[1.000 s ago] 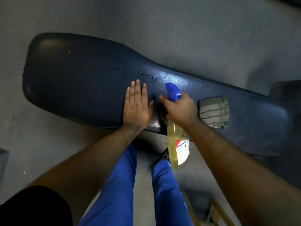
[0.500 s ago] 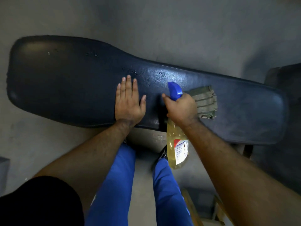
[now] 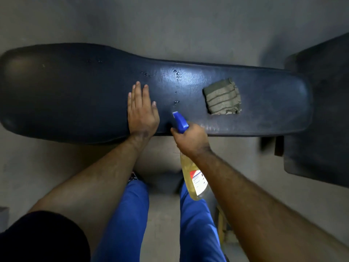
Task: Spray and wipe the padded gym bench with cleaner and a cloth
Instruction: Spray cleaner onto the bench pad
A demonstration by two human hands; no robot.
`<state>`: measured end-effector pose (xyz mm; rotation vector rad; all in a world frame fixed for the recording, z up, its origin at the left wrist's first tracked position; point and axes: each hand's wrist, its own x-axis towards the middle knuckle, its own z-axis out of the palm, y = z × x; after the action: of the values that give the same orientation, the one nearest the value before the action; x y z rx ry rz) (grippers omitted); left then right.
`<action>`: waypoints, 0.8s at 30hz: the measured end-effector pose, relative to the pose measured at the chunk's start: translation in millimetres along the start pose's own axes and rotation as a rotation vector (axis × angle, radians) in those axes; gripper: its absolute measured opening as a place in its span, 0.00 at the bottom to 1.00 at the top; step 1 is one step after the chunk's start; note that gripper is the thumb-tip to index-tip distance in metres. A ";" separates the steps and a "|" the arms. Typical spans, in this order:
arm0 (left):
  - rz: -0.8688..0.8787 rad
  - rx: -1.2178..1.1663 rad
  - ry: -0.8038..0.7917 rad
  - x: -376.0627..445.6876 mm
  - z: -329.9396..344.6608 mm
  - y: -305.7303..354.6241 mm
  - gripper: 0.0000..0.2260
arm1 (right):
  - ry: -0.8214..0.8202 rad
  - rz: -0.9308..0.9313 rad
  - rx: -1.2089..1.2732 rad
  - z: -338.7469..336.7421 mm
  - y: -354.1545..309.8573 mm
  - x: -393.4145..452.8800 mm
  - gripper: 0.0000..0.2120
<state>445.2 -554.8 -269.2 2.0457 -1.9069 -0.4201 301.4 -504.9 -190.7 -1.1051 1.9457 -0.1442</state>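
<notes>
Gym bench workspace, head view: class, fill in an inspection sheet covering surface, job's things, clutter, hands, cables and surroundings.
Surface: dark padded bench, shiny, with wet droplets near its far edge.
Job's things: spray bottle of yellow liquid with a blue nozzle aimed over the pad; folded striped cloth lying on the bench, untouched.
Clutter: nothing seen on the bench.
Hands: left hand flat on the pad, fingers extended; right hand has its grip closed around the bottle neck.
Cables: nothing seen.
Surroundings: grey floor; another dark pad at the right; blue trousers below.
</notes>
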 end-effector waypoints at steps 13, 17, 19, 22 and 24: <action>-0.176 0.224 0.076 -17.1 -50.5 -124.7 0.28 | -0.097 -0.123 -0.043 82.5 -32.1 -28.7 0.12; -0.170 0.147 0.075 -15.1 -53.9 -126.0 0.26 | -0.097 -0.146 -0.073 92.8 -43.6 -36.0 0.12; -0.186 -0.013 0.088 -13.5 -65.0 -130.3 0.24 | -0.104 -0.147 -0.007 93.9 -53.7 -40.1 0.14; -0.200 -0.076 0.167 -15.0 -87.7 -154.8 0.23 | -0.141 -0.205 0.015 98.1 -77.7 -40.1 0.17; -0.227 0.029 0.220 -11.0 -102.7 -186.8 0.23 | -0.158 -0.242 -0.007 105.8 -101.7 -37.4 0.16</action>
<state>656.5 -529.0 -254.1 2.2331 -1.5703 -0.2084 452.7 -506.8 -183.9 -1.3150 1.6703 -0.1754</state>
